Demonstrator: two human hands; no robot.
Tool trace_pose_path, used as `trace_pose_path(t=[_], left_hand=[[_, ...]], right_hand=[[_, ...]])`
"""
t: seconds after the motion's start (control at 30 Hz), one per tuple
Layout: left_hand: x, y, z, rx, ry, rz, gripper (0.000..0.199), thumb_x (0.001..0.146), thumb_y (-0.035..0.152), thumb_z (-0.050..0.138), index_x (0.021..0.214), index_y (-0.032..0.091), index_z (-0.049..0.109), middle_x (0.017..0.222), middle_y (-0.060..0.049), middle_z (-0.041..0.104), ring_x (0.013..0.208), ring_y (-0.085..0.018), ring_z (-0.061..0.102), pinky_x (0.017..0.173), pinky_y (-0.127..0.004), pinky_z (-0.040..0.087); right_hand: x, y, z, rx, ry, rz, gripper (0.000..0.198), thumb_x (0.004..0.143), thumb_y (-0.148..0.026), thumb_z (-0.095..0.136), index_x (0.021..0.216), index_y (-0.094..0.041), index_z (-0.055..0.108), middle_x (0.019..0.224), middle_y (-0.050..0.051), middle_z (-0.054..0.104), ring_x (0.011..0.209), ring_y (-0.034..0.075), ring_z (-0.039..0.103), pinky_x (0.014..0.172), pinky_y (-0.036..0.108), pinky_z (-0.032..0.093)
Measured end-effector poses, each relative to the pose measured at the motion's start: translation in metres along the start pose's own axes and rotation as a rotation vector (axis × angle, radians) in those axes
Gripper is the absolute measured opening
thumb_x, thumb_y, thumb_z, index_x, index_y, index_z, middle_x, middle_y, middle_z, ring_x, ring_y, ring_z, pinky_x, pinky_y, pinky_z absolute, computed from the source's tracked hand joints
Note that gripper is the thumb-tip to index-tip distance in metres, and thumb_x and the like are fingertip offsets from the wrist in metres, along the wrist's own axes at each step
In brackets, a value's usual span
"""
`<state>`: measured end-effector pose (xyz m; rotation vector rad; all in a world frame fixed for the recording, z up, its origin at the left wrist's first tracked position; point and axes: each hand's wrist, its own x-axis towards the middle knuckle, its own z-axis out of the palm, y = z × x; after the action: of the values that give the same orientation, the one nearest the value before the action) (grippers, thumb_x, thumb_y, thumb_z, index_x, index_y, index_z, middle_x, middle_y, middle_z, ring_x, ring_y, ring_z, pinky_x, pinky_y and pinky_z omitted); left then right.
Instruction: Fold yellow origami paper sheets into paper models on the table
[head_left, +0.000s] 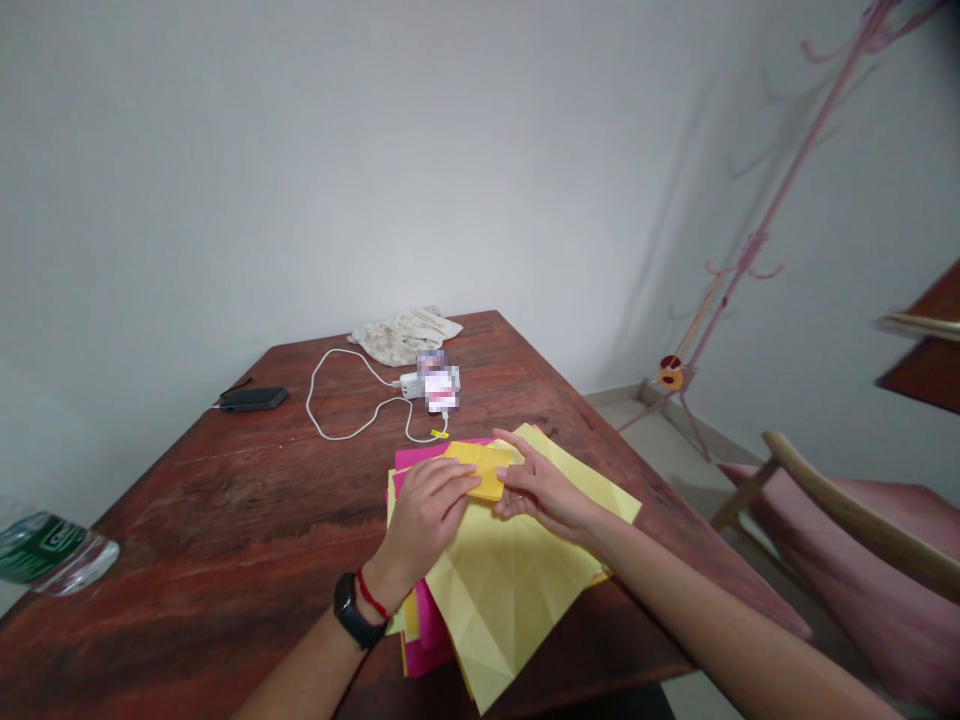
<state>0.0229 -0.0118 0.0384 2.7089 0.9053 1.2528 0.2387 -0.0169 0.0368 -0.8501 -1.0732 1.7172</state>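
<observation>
Between my two hands is a small folded piece of golden-yellow paper (484, 462). My left hand (431, 505), with a black band and a red cord at the wrist, has its fingers closed over the paper's left side. At the right edge, my right hand (532, 485) pinches the same paper between thumb and curled fingers, its index finger stretched out above. Beneath both hands lies a large creased sheet of pale yellow paper (517, 580). Under that sheet, magenta paper (431, 635) sticks out from a loose stack.
On the wooden table (247, 510) are a white cable (311, 400) with a charger (410, 386), a dark power bank (255, 398) and a crumpled cloth (405, 335). A water bottle (56, 550) stands at the left edge. To the right are a chair (847, 510) and a pink coat rack (780, 200).
</observation>
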Motion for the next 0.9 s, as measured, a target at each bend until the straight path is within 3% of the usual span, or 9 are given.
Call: trace_pose_path(t=[0.07,0.13,0.23,0.3,0.37,0.47,0.6,0.77,0.9], left_hand=[[0.001,0.0,-0.002,-0.04,0.038,-0.039,0.022,0.097,0.016,0.056,0.111,0.023,0.071,0.105,-0.006,0.077,0.1,-0.023,0.07,0.092,-0.041,0.055],[0.002,0.001,-0.004,-0.081,0.094,-0.101,0.021,0.097,0.019,0.057,0.112,0.023,0.071,0.102,-0.006,0.077,0.095,-0.021,0.071,0.088,-0.037,0.056],[0.0,0.004,-0.006,-0.172,0.166,-0.231,0.026,0.095,0.023,0.061,0.121,0.024,0.069,0.109,-0.006,0.076,0.096,-0.02,0.072,0.09,-0.033,0.056],[0.0,0.005,-0.006,-0.247,0.192,-0.327,0.031,0.093,0.025,0.065,0.125,0.024,0.067,0.115,-0.007,0.075,0.099,-0.02,0.072,0.091,-0.031,0.056],[0.001,0.007,-0.005,-0.315,0.187,-0.402,0.031,0.092,0.028,0.067,0.123,0.024,0.068,0.115,-0.007,0.075,0.1,-0.02,0.072,0.092,-0.032,0.056],[0.004,0.01,-0.004,-0.393,0.13,-0.469,0.027,0.091,0.03,0.067,0.117,0.022,0.07,0.11,-0.007,0.076,0.098,-0.021,0.072,0.092,-0.033,0.056],[0.006,0.012,-0.003,-0.384,0.103,-0.487,0.025,0.09,0.029,0.068,0.113,0.022,0.071,0.109,-0.007,0.075,0.096,-0.021,0.071,0.09,-0.035,0.055],[0.003,0.011,0.0,-0.265,0.139,-0.465,0.026,0.083,0.032,0.076,0.104,0.022,0.067,0.108,-0.007,0.073,0.096,-0.022,0.069,0.082,-0.034,0.055],[0.001,0.011,0.0,-0.198,0.115,-0.414,0.026,0.078,0.032,0.08,0.095,0.022,0.064,0.12,-0.01,0.068,0.112,-0.026,0.064,0.096,-0.042,0.051]], right_hand=[[0.001,-0.001,-0.001,-0.116,0.011,-0.039,0.059,0.087,-0.051,0.066,0.136,-0.023,0.046,0.073,0.0,0.066,0.058,0.015,0.064,0.052,0.026,0.051],[0.003,-0.002,-0.003,-0.31,0.087,-0.173,0.05,0.088,-0.057,0.062,0.122,-0.021,0.061,0.077,0.003,0.064,0.06,0.014,0.059,0.051,0.025,0.046],[0.003,-0.006,-0.007,-0.605,0.229,-0.445,0.041,0.083,-0.055,0.069,0.108,-0.022,0.072,0.096,0.008,0.064,0.085,0.02,0.061,0.066,0.03,0.05],[0.002,-0.008,-0.008,-0.645,0.203,-0.528,0.036,0.082,-0.052,0.073,0.102,-0.022,0.074,0.107,0.01,0.064,0.101,0.024,0.06,0.077,0.033,0.05],[0.001,-0.006,-0.007,-0.541,0.082,-0.482,0.034,0.081,-0.051,0.074,0.097,-0.021,0.074,0.103,0.009,0.067,0.097,0.024,0.063,0.077,0.034,0.051],[0.001,0.003,-0.005,-0.349,-0.058,-0.298,0.033,0.081,-0.049,0.075,0.09,-0.018,0.073,0.087,0.006,0.071,0.077,0.02,0.065,0.068,0.031,0.05],[0.005,0.015,-0.005,-0.224,-0.069,-0.169,0.032,0.081,-0.047,0.077,0.089,-0.016,0.072,0.081,0.004,0.072,0.067,0.017,0.066,0.063,0.028,0.049],[0.007,0.012,-0.003,-0.168,-0.04,-0.148,0.034,0.08,-0.047,0.078,0.091,-0.016,0.072,0.081,0.004,0.074,0.067,0.017,0.067,0.064,0.027,0.051],[0.007,0.01,-0.002,-0.153,-0.055,-0.133,0.034,0.077,-0.047,0.08,0.091,-0.017,0.069,0.081,0.004,0.073,0.066,0.017,0.067,0.062,0.027,0.051]])
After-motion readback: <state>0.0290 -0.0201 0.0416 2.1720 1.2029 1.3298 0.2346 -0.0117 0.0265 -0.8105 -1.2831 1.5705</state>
